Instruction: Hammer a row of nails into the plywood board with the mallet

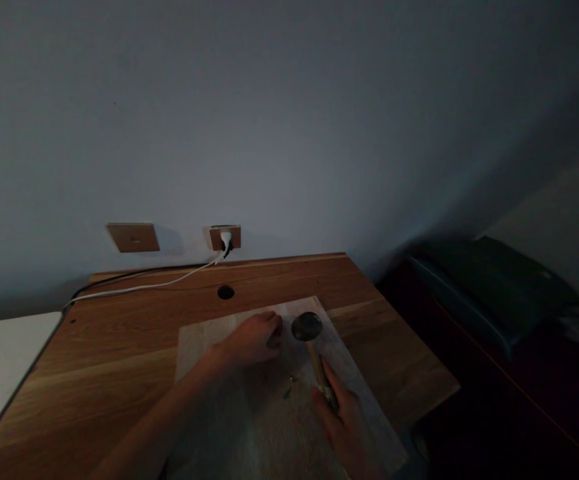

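Observation:
My right hand (pixel 342 417) is wrapped round the wooden handle of a hammer (pixel 307 327), whose dark round head is raised over a pale board (pixel 209 343). On the far part of that board rests my left hand (pixel 254 337), to the left of the hammer head. Its fingers are curled and pinched together; whatever they hold is hidden and too dark to make out. Between the two hands a small shiny piece (pixel 292 379), perhaps a nail, stands or lies on the board, with a thin dark mark near it.
The board lies on a wooden desk (pixel 129 340) with a round cable hole (pixel 226 292). Black and white cables (pixel 149 287) run along its back to a wall socket (pixel 234 238). A white surface (pixel 9 373) adjoins at left; a dark green cushion (pixel 499 287) lies at right.

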`<state>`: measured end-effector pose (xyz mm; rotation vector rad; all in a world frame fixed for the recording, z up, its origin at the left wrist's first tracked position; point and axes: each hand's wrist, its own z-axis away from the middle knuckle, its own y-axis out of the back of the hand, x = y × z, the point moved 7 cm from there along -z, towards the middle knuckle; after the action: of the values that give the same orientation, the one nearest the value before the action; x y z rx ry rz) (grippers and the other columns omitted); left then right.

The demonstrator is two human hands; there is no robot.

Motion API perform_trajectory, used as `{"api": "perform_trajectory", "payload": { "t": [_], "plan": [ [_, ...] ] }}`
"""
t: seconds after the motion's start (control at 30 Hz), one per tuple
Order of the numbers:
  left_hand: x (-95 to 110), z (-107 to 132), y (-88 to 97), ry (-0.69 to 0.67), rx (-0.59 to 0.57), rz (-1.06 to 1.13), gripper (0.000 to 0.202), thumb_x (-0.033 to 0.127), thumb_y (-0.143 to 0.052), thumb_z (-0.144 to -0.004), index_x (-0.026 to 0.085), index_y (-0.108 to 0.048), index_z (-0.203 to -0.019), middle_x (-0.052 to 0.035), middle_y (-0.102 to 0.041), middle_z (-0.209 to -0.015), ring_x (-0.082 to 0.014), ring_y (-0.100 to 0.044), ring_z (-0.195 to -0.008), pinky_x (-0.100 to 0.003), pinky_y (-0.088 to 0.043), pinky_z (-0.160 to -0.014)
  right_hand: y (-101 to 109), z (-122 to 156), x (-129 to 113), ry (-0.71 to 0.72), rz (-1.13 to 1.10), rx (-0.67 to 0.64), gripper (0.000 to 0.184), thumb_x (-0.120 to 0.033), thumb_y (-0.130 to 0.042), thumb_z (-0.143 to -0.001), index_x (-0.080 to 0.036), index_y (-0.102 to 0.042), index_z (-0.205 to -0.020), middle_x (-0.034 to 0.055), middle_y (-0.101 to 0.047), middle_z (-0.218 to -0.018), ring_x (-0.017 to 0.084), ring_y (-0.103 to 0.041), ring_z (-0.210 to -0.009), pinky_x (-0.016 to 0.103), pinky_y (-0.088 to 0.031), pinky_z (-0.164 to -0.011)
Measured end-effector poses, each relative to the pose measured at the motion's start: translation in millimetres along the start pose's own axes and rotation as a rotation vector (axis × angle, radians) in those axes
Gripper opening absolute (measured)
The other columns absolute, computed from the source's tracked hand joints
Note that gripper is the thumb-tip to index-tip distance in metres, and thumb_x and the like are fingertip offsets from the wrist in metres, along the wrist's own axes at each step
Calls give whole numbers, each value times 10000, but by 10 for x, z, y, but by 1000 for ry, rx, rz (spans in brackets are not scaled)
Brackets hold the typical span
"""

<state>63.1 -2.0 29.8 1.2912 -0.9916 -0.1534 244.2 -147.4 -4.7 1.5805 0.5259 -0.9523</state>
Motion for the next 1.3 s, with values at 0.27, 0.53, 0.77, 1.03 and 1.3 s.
{"api": "perform_trajectory", "payload": {
  "t": [0.27, 0.53, 0.77, 1.03, 1.3],
  "plan": [
    [224, 147, -42, -182, -108, -179, 379, 58, -632, -797, 215, -715, -1132, -101, -753, -1068, -299, -719, -1009, -396, -532, -943, 47, 65, 83, -20, 19, -54, 693, -645, -509, -956, -216, -651, -1481, 69, -777, -816, 284, -752, -806, 378, -624, -763],
    [-360, 99, 338, 21, 50, -34, 184, 74, -630, -817, 206, -721, -908, -65, -742, -939, -238, -697, -828, -296, -489, -736, 32, 68, 70, -14, 15, -22, 697, -644, -513, -955, -208, -651, -1480, 93, -793, -899, 313, -759, -1015, 390, -611, -869],
    [-420, 56, 210, 37, 105, 191, 169, 115, -642, -837, 200, -742, -941, -33, -756, -841, -193, -686, -740, -271, -493, -702, 32, 68, 131, -19, 5, -6, 694, -659, -558, -931, -218, -673, -1455, 112, -797, -973, 291, -759, -870, 391, -618, -796],
    [-397, 58, 119, 43, 126, 320, 130, 145, -670, -843, 194, -746, -936, -29, -775, -857, -196, -717, -778, -276, -516, -734, 26, 75, 93, -62, -4, -84, 677, -587, -542, -962, -190, -625, -1504, 24, -689, -639, 240, -685, -585, 329, -587, -598],
    [-520, 59, 75, 48, 171, 320, 159, 132, -657, -826, 201, -743, -940, -29, -764, -834, -203, -708, -759, -280, -523, -696, 31, 64, 37, -53, -16, -81, 724, -635, -522, -954, -189, -612, -1517, 60, -731, -675, 279, -723, -660, 360, -610, -623]
  ]
}}
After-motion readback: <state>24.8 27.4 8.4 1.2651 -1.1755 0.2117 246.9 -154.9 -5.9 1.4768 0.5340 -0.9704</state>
